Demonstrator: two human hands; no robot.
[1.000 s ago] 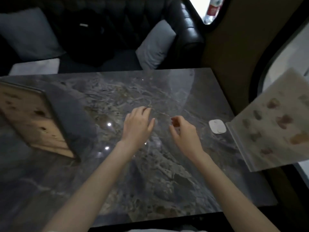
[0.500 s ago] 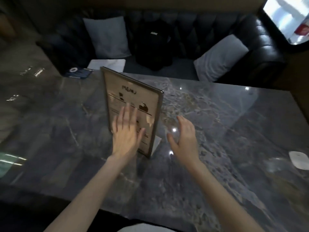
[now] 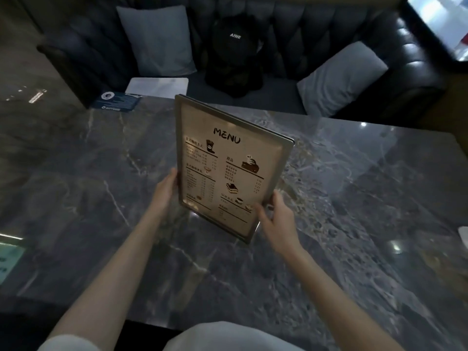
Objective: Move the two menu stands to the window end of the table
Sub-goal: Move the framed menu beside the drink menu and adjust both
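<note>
A framed menu stand (image 3: pixel 229 165) with "MENU" printed on a cream page stands near the middle of the dark marble table (image 3: pixel 354 224), facing me and tilted a little. My left hand (image 3: pixel 167 191) grips its left edge near the bottom. My right hand (image 3: pixel 274 219) holds its lower right corner, thumb across the front. Whether its base still touches the table I cannot tell. The second menu stand is out of view. The window (image 3: pixel 440 26) shows at the far right top.
A black sofa (image 3: pixel 379 59) with two grey cushions and a black backpack (image 3: pixel 234 54) runs along the far side. A blue leaflet (image 3: pixel 115 100) and white paper (image 3: pixel 158 84) lie at the far left edge. A small white object (image 3: pixel 464 235) sits at the right edge.
My view swung left from the window end to this menu stand. Both hands went from empty over the table to gripping the stand's two sides, and the stand now faces me.
</note>
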